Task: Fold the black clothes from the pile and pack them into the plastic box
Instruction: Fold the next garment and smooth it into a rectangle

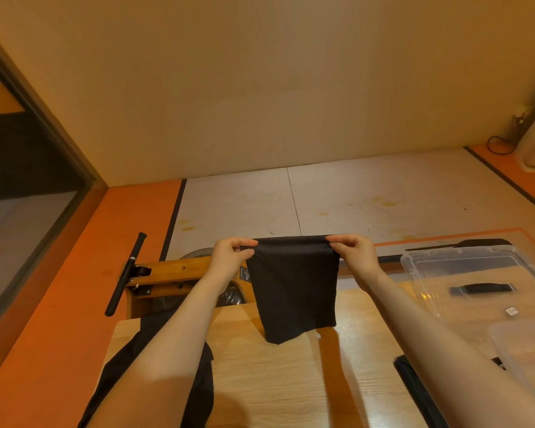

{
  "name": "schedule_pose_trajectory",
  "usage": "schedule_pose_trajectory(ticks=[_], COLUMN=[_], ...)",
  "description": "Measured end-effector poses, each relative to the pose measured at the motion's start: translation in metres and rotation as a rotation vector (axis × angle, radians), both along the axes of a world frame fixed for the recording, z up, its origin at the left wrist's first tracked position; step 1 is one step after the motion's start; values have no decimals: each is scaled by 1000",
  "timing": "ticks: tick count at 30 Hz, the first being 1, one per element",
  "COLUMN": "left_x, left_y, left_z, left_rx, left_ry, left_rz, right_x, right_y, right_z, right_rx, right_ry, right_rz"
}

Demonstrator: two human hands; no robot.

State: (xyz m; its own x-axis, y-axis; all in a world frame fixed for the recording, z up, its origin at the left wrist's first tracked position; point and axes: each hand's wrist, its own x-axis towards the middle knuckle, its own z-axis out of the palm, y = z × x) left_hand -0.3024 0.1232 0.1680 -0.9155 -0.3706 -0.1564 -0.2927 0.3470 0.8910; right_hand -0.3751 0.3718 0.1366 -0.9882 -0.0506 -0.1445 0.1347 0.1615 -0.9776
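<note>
Mid-fold: black garment held up in frame centre, not yet packed.

Wooden table [291, 381] fills the lower frame and serves as the work surface. Clear plastic box [476, 273] sits at right-centre, near enough for a short reach; its lid [525, 344] lies at lower right, probably off so packing needs no extra step. The pile of black clothes [167, 381] is at lower left, partly hidden under the left forearm. Black garment [292, 285] hangs free above the table, likely so gravity flattens it before the next fold. Left hand [229, 253] pinches its top-left corner, right hand [351, 250] pinches the top-right, with the top edge pulled taut between them. Dark flat item at the bottom right edge can't be identified.
</note>
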Motion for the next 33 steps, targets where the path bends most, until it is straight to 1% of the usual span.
schedule_pose_trajectory(ticks=[2, 5, 8, 10, 13, 16, 20, 23, 28, 33], left_x=[-11, -26, -31, -25, -4, 24, 66, 96, 129, 153], left_y=[-9, -23, -34, -37, -34, -26, -10, 2, 15, 20], left_z=[13, 36, 49, 48, 25, -16, -70, -102, -137, -160], left_rx=[16, -10, -38, -48, -18, -1, 9, 57, 94, 106], left_ry=[37, 93, 123, 119, 69, -25, -154, -236, -341, -448], left_rz=[15, -2, -2, 0, 5, 22, -7, -13, -21, -58], right_x=[-17, -38, -42, -37, -18, 12, 52, 77, 110, 142], right_y=[-9, -20, -26, -27, -26, -19, -4, 7, 20, 34], right_z=[12, 34, 48, 48, 25, -11, -62, -100, -143, -162], right_rx=[-9, -27, -55, -53, -28, 14, 50, 87, 112, 120], right_ry=[29, 76, 94, 86, 35, -43, -163, -230, -331, -391], right_rz=[12, 34, 65, 83, 96, 109, 124, 124, 120, 132])
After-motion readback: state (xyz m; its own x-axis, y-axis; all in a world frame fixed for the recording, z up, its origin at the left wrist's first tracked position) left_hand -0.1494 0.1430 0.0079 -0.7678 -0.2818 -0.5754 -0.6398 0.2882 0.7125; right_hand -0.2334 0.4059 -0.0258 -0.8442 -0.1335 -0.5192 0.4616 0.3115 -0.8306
